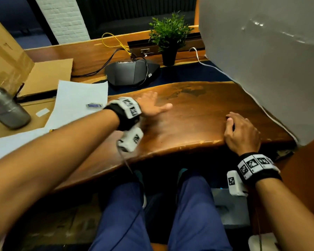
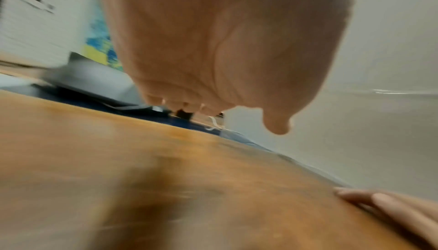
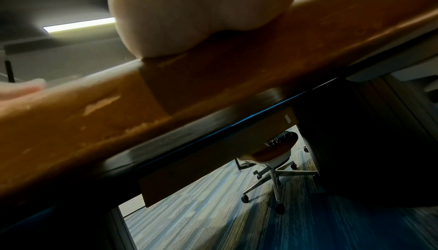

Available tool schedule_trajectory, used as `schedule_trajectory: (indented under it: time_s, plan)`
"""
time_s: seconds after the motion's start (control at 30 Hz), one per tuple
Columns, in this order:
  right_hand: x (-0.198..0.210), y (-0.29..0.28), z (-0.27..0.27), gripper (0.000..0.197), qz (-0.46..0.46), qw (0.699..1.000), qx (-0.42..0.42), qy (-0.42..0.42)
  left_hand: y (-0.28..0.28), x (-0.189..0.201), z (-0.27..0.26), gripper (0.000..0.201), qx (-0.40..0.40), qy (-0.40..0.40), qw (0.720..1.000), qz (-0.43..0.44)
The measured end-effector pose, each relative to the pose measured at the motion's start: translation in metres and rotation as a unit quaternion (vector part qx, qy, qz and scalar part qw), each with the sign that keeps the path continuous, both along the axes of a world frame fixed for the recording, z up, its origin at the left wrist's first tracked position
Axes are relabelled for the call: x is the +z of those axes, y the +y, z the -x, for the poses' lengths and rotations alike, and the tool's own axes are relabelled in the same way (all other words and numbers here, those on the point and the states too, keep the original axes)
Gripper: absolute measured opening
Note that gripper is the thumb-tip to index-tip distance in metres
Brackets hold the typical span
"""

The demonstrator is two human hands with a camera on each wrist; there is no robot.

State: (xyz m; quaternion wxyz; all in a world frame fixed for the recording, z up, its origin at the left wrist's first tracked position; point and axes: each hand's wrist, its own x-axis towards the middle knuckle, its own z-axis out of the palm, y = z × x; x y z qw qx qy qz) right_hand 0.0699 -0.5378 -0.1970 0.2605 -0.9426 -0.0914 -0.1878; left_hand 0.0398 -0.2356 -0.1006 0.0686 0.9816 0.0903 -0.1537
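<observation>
Centre frame: left hand, fingers spread and empty, hovers over the wooden desktop; right hand rests loosely curled, empty, on its edge. Probably mid-reach; next, settle the palm.

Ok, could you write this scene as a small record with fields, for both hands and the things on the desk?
left hand: fingers spread flat just above the wooden desk, holds nothing, blurred
right hand: rests on the desk's near edge, fingers loosely curled, holds nothing
left side: white paper, grey bottle, cardboard
back: black conference phone, potted plant
</observation>
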Motion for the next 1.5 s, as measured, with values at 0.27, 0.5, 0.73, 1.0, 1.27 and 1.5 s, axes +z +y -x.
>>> schedule_trajectory:
  time_s: [0.27, 0.5, 0.73, 1.0, 1.27, 1.5]
  plan:
    - [0.001, 0.001, -0.001, 0.035, 0.007, 1.0, -0.015, -0.008, 0.04, -0.038, 0.041, 0.144, 0.112, 0.143, 0.983, -0.035]
    - [0.003, -0.001, 0.0, 0.035, 0.012, 1.0, -0.016, 0.004, -0.098, -0.051, 0.001, 0.128, -0.036, 0.078, 0.996, 0.038]
    - [0.0, -0.001, -0.001, 0.041, 0.012, 1.0, -0.008, -0.004, -0.076, -0.01, 0.038, 0.112, 0.015, -0.045, 0.998, 0.05]
    - [-0.001, 0.0, -0.003, 0.03, 0.004, 1.0, -0.016, -0.006, -0.06, -0.055, 0.081, 0.133, 0.112, 0.088, 0.99, 0.019]
    - [-0.002, -0.003, -0.003, 0.03, 0.012, 1.0, -0.015, -0.012, -0.131, -0.036, 0.027, 0.103, -0.039, 0.031, 0.985, 0.162]
    - [-0.003, -0.001, -0.003, 0.029, 0.004, 1.0, -0.018, -0.017, 0.023, -0.03, 0.016, 0.11, 0.102, 0.073, 0.992, 0.001]
